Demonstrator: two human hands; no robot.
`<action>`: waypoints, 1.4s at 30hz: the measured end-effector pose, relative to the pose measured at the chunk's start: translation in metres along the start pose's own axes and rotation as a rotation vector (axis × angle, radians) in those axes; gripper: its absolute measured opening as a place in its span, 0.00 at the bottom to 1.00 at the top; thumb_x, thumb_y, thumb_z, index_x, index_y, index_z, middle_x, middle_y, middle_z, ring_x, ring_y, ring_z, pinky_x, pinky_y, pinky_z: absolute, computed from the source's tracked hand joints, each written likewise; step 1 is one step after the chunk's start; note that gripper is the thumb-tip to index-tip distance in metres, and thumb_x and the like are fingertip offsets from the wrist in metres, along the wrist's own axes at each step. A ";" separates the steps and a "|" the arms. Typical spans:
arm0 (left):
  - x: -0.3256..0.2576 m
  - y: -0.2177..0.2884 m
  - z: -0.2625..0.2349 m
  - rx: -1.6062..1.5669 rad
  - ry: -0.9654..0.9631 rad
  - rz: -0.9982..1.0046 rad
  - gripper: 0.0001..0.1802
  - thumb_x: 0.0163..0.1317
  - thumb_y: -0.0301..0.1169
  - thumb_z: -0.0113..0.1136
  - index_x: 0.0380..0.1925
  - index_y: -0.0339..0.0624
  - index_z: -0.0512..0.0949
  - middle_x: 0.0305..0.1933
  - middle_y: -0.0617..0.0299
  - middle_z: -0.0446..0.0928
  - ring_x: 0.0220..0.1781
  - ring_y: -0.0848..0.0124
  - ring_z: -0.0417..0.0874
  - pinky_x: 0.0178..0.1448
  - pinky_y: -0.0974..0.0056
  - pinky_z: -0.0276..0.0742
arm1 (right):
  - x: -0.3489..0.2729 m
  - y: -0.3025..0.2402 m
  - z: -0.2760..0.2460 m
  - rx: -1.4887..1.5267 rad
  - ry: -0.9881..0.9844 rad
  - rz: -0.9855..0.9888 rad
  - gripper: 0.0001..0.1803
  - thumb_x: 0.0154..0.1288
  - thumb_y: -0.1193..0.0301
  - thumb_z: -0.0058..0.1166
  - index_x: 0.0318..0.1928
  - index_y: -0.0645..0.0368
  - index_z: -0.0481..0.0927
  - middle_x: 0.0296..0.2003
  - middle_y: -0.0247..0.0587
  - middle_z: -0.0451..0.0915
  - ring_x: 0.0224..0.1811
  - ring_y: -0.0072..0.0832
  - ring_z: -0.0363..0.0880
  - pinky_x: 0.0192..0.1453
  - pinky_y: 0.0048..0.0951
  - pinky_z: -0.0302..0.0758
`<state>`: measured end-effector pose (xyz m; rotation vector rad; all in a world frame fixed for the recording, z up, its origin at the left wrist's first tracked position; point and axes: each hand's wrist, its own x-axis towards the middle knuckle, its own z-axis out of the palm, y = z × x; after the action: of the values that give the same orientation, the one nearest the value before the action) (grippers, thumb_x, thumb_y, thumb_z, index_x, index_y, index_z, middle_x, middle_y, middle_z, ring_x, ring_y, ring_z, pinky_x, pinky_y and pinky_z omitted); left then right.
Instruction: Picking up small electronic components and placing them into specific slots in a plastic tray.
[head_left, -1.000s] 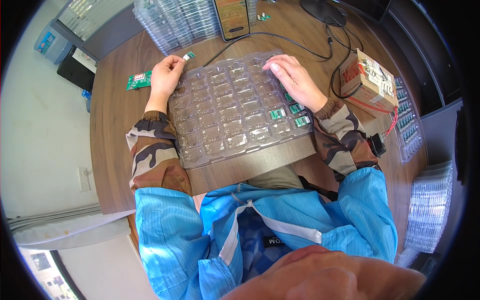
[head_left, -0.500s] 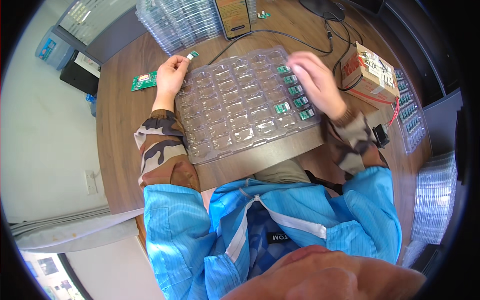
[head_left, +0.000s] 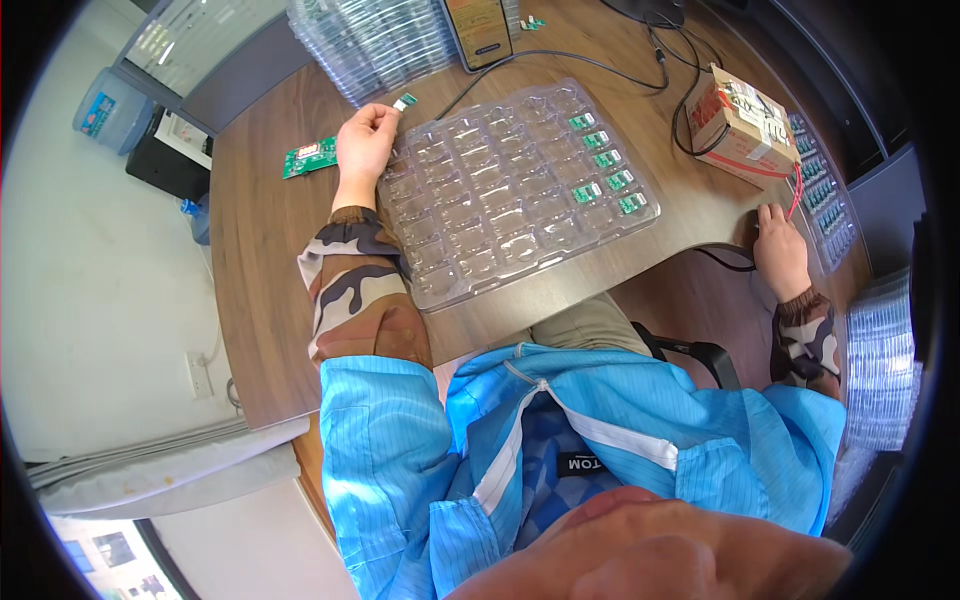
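Our tray [head_left: 545, 205] is clear plastic with rows of compartments, and it lies flat on the brown counter [head_left: 262, 260]. In it sit six boards [head_left: 606, 158], green with pale ends: five line the tray's right column and one lies in the column next to it.

We have our left hand [head_left: 363, 150] just beside the tray's far left corner. Its fingers [head_left: 384, 117] are pinched narrow on a small board [head_left: 406, 101], which sticks out just beyond that corner, its white part nearest the fingertips. A large board [head_left: 311, 157], green with a pale, red-marked block, lies left of the tray, partly behind that hand.

Our right hand [head_left: 780, 252] is well apart from the tray, to its right, back upward, with the fingers bent and close together. Something dark shows by the fingertips, but we cannot tell whether they grip it. Red wires [head_left: 797, 190] run down close to that hand from a cardboard box [head_left: 745, 125], right of the tray.

Farther right of the tray we see a second tray [head_left: 823, 200] bearing more boards. Beyond the tray stand a stack of clear trays [head_left: 370, 50] and a phone [head_left: 478, 35], with a black cable [head_left: 560, 53] curving between phone and tray.
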<state>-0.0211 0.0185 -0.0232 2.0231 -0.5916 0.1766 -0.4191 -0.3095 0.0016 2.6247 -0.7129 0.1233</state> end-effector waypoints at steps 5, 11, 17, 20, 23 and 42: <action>-0.003 0.004 0.002 0.026 0.013 0.018 0.09 0.50 0.36 0.57 0.26 0.43 0.78 0.17 0.67 0.74 0.20 0.76 0.72 0.28 0.69 0.67 | 0.007 0.004 0.009 0.000 0.013 0.027 0.08 0.45 0.81 0.45 0.31 0.61 0.68 0.33 0.45 0.69 0.32 0.41 0.74 0.36 0.35 0.72; -0.005 0.006 -0.001 0.020 0.013 -0.006 0.09 0.49 0.37 0.57 0.26 0.44 0.78 0.18 0.66 0.74 0.21 0.76 0.73 0.29 0.69 0.67 | 0.007 0.008 -0.012 0.211 0.005 0.029 0.08 0.43 0.84 0.43 0.26 0.60 0.70 0.31 0.47 0.68 0.31 0.45 0.73 0.34 0.40 0.70; -0.001 0.007 0.000 0.048 0.006 0.014 0.10 0.49 0.37 0.57 0.26 0.43 0.78 0.18 0.66 0.75 0.21 0.75 0.73 0.29 0.69 0.68 | 0.005 0.008 -0.013 0.223 0.094 0.004 0.08 0.42 0.84 0.44 0.25 0.60 0.70 0.29 0.44 0.69 0.29 0.44 0.73 0.31 0.40 0.70; -0.001 0.004 0.000 0.031 0.005 0.003 0.10 0.49 0.37 0.57 0.26 0.44 0.78 0.18 0.66 0.75 0.21 0.75 0.73 0.29 0.69 0.68 | 0.004 0.008 -0.013 0.201 0.107 -0.013 0.08 0.42 0.83 0.45 0.26 0.59 0.70 0.29 0.44 0.69 0.29 0.44 0.73 0.31 0.39 0.70; -0.001 0.001 0.000 0.030 0.011 0.011 0.10 0.49 0.37 0.56 0.26 0.44 0.78 0.18 0.66 0.75 0.21 0.75 0.73 0.29 0.69 0.68 | 0.000 0.005 -0.017 0.166 0.105 -0.032 0.09 0.42 0.82 0.46 0.28 0.59 0.70 0.29 0.43 0.70 0.28 0.43 0.73 0.31 0.38 0.71; -0.006 0.007 0.001 0.060 0.031 -0.002 0.11 0.48 0.39 0.55 0.25 0.44 0.78 0.20 0.62 0.76 0.23 0.68 0.77 0.31 0.66 0.70 | 0.231 -0.303 -0.100 0.884 0.272 -0.755 0.14 0.52 0.68 0.52 0.39 0.61 0.77 0.32 0.47 0.78 0.35 0.39 0.77 0.41 0.34 0.73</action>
<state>-0.0293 0.0171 -0.0200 2.0749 -0.5709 0.2270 -0.0647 -0.1383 0.0245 3.3694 0.5967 0.6731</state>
